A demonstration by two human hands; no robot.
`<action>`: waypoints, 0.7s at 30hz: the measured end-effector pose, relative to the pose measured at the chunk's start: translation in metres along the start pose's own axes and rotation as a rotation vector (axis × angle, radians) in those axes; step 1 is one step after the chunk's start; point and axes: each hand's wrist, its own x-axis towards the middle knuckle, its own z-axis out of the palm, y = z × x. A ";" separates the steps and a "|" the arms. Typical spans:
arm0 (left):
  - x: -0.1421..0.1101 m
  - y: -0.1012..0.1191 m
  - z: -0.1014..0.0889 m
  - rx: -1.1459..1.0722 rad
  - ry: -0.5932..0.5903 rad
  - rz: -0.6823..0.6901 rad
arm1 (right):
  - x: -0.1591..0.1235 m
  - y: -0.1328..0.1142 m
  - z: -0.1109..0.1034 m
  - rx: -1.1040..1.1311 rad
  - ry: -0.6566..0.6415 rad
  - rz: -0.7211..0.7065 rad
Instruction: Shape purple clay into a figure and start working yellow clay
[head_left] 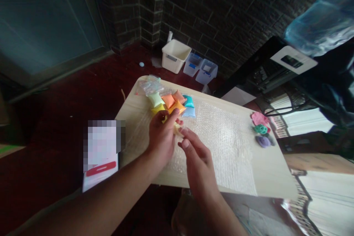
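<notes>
Above the table, my left hand is closed around a small pale yellow packet, which is partly hidden by the fingers. My right hand pinches the near end of the same packet between thumb and forefinger. Just beyond my hands lies a cluster of pillow-shaped packets: an orange-yellow packet, a yellow packet, a pale green packet, an orange packet, a salmon packet, a teal packet and a light blue packet.
Bubble wrap covers much of the table. Crumpled clear plastic lies at the far left corner. Pink, green and purple lumps rest at the right edge. A phone-like screen stands left. Storage bins sit on the floor behind.
</notes>
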 end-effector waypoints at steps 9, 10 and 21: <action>-0.014 0.003 0.016 -0.050 0.042 -0.092 | 0.008 -0.006 0.006 0.042 0.185 -0.036; -0.014 0.007 0.018 -0.070 0.042 -0.151 | 0.007 -0.009 0.006 -0.075 0.194 -0.128; -0.008 0.024 0.017 -0.003 -0.006 0.158 | -0.005 -0.031 -0.004 -0.635 0.022 -0.476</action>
